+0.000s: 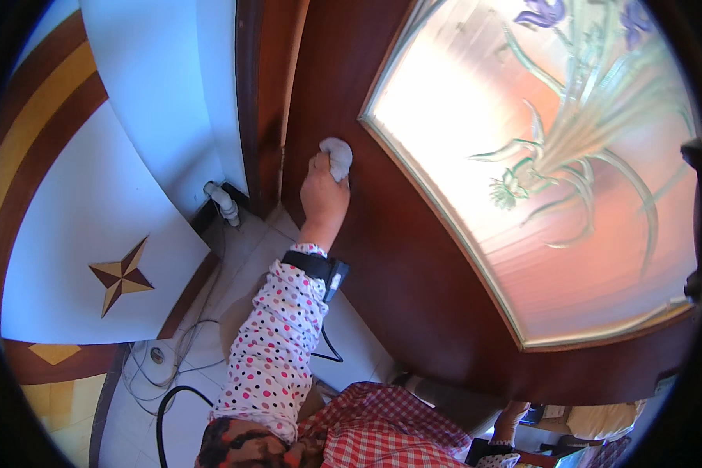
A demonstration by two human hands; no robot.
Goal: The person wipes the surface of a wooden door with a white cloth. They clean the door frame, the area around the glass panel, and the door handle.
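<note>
My left hand [326, 196] is shut on a bunched white cloth [338, 158]. The cloth rests against the lower part of a dark reddish-brown wooden door [357, 245], between the hinge side and the glass. A large decorative glass panel [532, 175], with purple flowers and long green leaves, fills much of this door. Low at the right, my right hand [510, 416] shows only in part beside the door's edge. Its fingers are hidden there, so I cannot tell whether it grips anything.
A white plastic pipe [225, 205] rises from the floor by the wall corner. Thin cables [178, 362] lie loosely over the floor tiles [199, 380] near a round floor drain [157, 355]. A curved white panel [93, 234] with an inlaid star stands left. Stored items [602, 418] sit lower right.
</note>
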